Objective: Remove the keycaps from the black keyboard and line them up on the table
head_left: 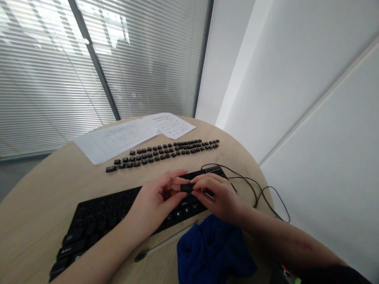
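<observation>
Between the fingertips of both hands is a wide black keycap point(187, 187), raised over the right part of a black keyboard point(97, 203). My left hand point(158, 197) pinches its left end with thumb and fingers. At the other end, my right hand point(217, 194) grips it the same way. Many key positions at the keyboard's left and upper side look bare, while keys remain along its near edge. My hands and left forearm hide the middle of the keyboard. Beyond it, loose black keycaps point(150, 160) stand in several neat rows on the round wooden table point(44, 197).
A blue cloth point(213, 252) lies at the near edge, beside a thin stick-like tool point(166, 242) with a dark end. Printed papers point(124, 138) rest at the far side. The black cable point(257, 193) loops out at the right, near the white wall point(310, 130).
</observation>
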Motion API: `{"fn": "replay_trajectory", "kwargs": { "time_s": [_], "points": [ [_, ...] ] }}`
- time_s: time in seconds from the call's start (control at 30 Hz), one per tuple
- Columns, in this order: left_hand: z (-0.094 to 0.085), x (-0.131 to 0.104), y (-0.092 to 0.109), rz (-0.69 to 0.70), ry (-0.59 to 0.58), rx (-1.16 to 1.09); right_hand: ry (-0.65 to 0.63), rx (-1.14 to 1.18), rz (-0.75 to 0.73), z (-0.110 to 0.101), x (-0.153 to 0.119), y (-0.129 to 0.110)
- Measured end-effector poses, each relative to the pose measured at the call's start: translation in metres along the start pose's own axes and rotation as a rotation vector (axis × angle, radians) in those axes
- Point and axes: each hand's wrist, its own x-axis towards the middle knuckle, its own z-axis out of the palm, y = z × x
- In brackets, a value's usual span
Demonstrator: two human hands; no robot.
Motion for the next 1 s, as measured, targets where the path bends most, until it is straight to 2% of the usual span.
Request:
{"fn": "replay_trajectory", "kwargs": {
  "time_s": [0.13, 0.2, 0.27, 0.33, 0.4, 0.5, 0.6, 0.7, 1.0],
  "points": [
    [0.002, -0.001, -0.003, 0.053, 0.013, 0.071, -0.055, 0.014, 0.033, -0.001, 0.001, -0.002],
    [0.000, 0.000, -0.002, 0.086, 0.037, 0.163, -0.057, -0.057, 0.053, -0.013, 0.008, 0.001],
    [-0.006, 0.001, -0.002, 0.113, 0.043, 0.329, -0.017, -0.155, 0.134, -0.036, 0.020, 0.012],
    [-0.014, 0.004, -0.006, 0.123, -0.010, 0.549, 0.048, -0.268, 0.286, -0.065, 0.036, 0.036],
    [-0.021, 0.007, -0.014, 0.114, -0.069, 0.728, 0.098, -0.430, 0.436, -0.092, 0.051, 0.070],
    [-0.024, 0.009, -0.028, 0.064, -0.148, 0.886, 0.066, -0.662, 0.679, -0.114, 0.062, 0.127],
    [-0.022, 0.008, -0.034, 0.055, -0.201, 0.920, 0.025, -0.697, 0.773, -0.112, 0.056, 0.169],
    [-0.021, 0.006, -0.035, 0.065, -0.209, 0.912, -0.043, -0.695, 0.814, -0.099, 0.041, 0.191],
    [-0.028, 0.006, -0.044, 0.065, -0.190, 0.933, -0.146, -0.684, 0.817, -0.088, 0.026, 0.203]
  ]
}}
